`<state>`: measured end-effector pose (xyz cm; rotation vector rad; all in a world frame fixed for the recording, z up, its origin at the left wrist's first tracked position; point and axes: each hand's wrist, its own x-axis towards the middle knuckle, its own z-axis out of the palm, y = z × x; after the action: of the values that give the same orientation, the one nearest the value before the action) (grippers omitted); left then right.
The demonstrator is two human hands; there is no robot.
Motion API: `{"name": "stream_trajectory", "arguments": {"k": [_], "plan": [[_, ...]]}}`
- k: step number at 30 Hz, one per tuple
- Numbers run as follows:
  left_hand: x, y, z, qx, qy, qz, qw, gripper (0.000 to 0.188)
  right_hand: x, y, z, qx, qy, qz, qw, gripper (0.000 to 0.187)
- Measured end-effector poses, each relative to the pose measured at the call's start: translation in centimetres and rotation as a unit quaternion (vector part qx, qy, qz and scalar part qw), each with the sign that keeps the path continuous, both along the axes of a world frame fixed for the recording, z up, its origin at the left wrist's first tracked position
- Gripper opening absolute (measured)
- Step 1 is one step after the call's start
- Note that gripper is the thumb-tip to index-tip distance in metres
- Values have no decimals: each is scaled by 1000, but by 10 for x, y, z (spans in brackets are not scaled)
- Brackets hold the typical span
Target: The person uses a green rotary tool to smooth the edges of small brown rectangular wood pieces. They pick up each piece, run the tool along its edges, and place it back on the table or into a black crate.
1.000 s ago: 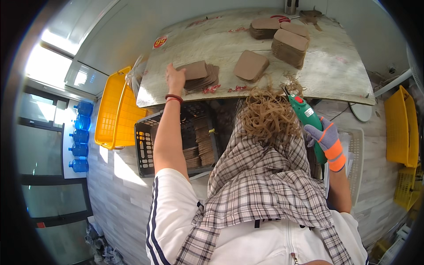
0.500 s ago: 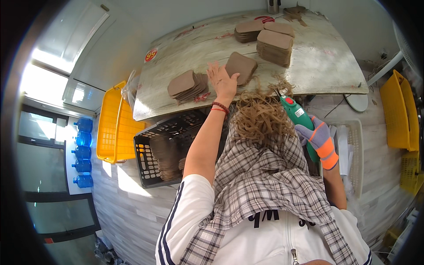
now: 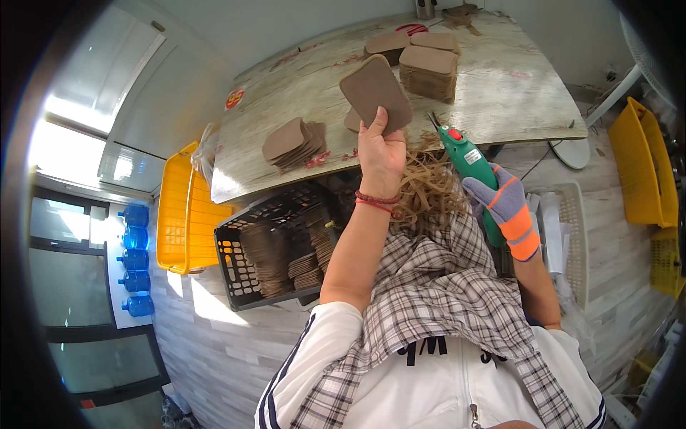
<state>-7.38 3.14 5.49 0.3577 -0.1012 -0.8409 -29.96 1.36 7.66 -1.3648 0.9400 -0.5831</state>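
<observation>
My bare left hand [image 3: 382, 159] grips a brown, rounded rectangular pad [image 3: 373, 89] by its near edge, thumb on the face and fingers hidden behind. It is tilted up above the table, partly covering another brown piece [image 3: 353, 120]. In a grey and orange glove, my right hand [image 3: 506, 204] is wrapped round green electric scissors [image 3: 466, 154] with a red button, their metal tip pointing to the table edge. Curly brown offcut strips [image 3: 427, 187] lie heaped on my checked apron [image 3: 429, 268]. A fanned stack of similar pads [image 3: 289, 143] rests left of my left hand.
More pad stacks [image 3: 427, 75] stand farther back on the worn wooden table [image 3: 514, 107]. Below its near edge, a black crate [image 3: 229, 275] holds pad stacks. A yellow basket [image 3: 175, 222] stands left, a white basket [image 3: 580, 236] right, with yellow crates [image 3: 636, 168] beyond.
My left hand, earlier spread flat beside a pad on the table, now holds a pad raised above it. The scissors stay in my right hand, slightly shifted left in view.
</observation>
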Motion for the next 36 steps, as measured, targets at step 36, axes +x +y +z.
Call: {"name": "stream_trajectory", "arguments": {"k": [36], "plan": [[8,53,-31,140,-264,-151,942,31,-29,-15,31,-51,92,86,991,41]]}}
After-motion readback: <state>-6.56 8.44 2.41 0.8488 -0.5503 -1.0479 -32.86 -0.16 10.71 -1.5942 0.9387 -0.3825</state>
